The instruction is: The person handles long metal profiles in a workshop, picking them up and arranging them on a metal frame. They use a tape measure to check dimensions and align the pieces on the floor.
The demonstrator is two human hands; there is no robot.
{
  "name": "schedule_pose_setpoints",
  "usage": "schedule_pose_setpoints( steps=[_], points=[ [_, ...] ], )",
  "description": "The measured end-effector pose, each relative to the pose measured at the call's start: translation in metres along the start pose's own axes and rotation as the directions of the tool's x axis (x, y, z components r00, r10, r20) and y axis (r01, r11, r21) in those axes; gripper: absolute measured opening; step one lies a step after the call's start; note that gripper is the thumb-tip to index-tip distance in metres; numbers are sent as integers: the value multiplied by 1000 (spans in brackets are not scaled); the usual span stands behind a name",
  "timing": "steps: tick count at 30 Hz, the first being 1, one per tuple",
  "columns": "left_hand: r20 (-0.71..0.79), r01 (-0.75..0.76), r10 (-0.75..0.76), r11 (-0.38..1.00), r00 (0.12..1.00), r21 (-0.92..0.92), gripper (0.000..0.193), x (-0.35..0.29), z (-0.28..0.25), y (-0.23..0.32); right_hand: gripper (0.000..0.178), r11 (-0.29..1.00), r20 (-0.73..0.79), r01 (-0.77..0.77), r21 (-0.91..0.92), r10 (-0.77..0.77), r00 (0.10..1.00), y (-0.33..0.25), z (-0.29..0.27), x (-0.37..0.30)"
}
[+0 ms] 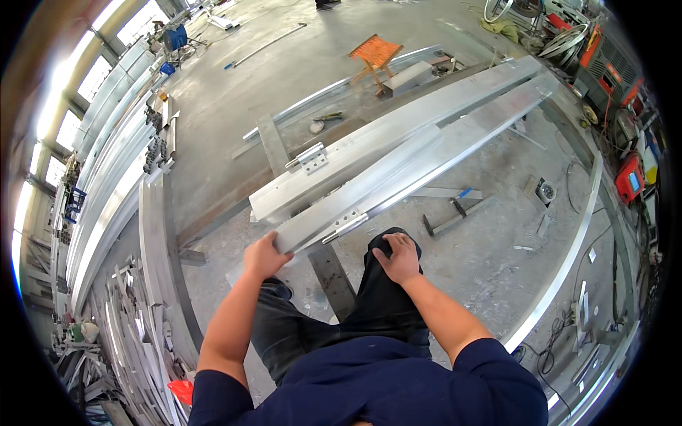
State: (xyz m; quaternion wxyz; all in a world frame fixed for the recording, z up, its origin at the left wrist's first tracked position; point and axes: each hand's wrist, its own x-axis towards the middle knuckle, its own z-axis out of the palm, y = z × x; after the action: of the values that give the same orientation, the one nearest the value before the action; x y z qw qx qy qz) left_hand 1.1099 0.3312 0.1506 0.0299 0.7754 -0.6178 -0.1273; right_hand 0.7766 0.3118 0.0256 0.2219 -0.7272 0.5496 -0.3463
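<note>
Two long silver aluminium profiles lie side by side, running away to the upper right. My left hand [264, 258] grips the near end of the closer profile [398, 181], its thumb by the lower corner. A hinge [346, 227] with a round barrel sits on that profile's side, close to this end. The farther profile [341, 167] carries a similar hinge [311, 160] on its face. My right hand [400, 258] rests on my right knee, fingers spread and holding nothing. Dark metal beams partly show beneath the profiles.
Right of the profiles, a blue-handled clamp [460, 202] lies on the floor. An orange folding stool [376, 51] stands beyond them. Stacked metal lengths [114, 213] line the left side. Cables and a red machine [629, 179] are at the right. A long strip [561, 277] curves nearby.
</note>
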Motion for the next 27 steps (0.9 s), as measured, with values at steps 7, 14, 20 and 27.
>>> schedule_pose_setpoints(
  steps=[7,14,20,27],
  points=[
    [-23,-144,144,989,989,26,69,58,32,-19,37,996,-19,-47,-70,46,999,-1,-5,1],
    [10,-90,89,995,996,48,58,73,25,-11,32,993,-14,-42,-106,41,999,4,-10,1],
    [140,-80,68,994,988,80,63,71,17,-6,28,996,-29,-21,-91,19,999,5,-5,3],
    [132,-81,73,996,988,49,67,68,17,-9,27,996,-14,-14,-91,13,1000,3,0,5]
  ],
)
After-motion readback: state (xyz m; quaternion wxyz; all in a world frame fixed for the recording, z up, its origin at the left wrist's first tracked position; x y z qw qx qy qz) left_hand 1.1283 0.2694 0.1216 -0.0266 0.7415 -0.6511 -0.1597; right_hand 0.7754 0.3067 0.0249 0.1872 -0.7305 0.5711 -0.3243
